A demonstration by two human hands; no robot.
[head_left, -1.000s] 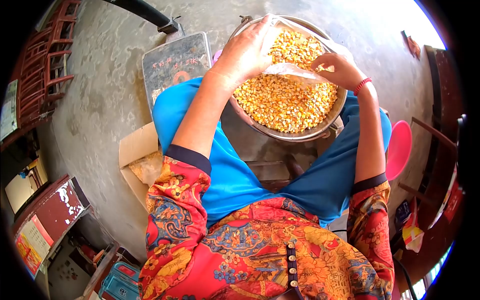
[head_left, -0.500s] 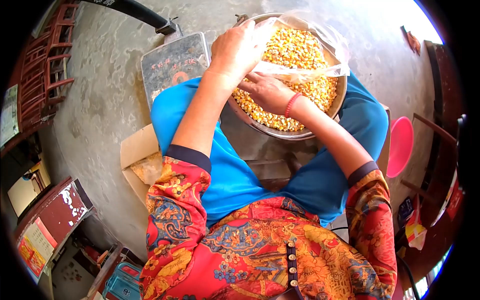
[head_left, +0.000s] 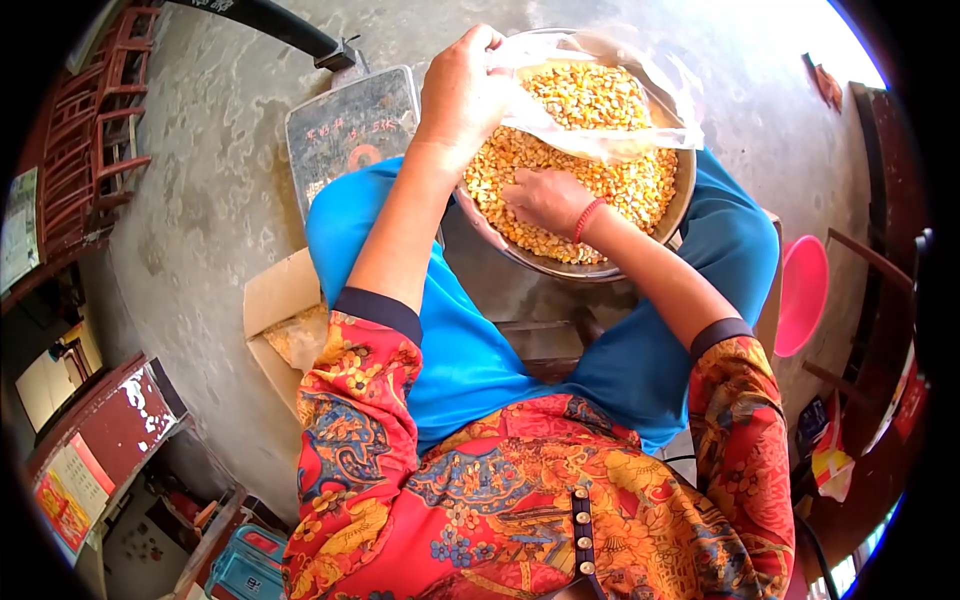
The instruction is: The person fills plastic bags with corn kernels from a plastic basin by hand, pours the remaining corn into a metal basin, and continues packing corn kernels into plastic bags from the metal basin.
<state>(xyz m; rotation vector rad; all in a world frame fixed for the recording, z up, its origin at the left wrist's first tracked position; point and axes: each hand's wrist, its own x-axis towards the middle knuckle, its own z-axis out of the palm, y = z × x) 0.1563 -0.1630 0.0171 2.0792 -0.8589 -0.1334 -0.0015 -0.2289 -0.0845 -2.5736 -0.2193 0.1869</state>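
A round metal basin [head_left: 688,200] full of yellow corn kernels [head_left: 630,190] rests between my knees. Inside it lies a clear plastic bag [head_left: 612,146], its mouth spread and more corn within. My left hand [head_left: 463,95] is closed on the bag's edge at the basin's upper left. Over the loose corn in front of the bag is my right hand [head_left: 551,200], with a red bracelet at the wrist. Its fingers are curled down into the kernels, and whether they hold any is hidden.
A flat scale [head_left: 352,125] with a dark post stands left of the basin. Near my left knee is an open cardboard box [head_left: 280,295] with a bag of corn. A pink bowl [head_left: 803,295] lies at the right. Red wooden chairs [head_left: 100,120] stand far left.
My right hand has moved from the bag's right side, past my left hand, and down to the loose corn. The bag's near edge has swung toward the right. My left hand has shifted slightly left.
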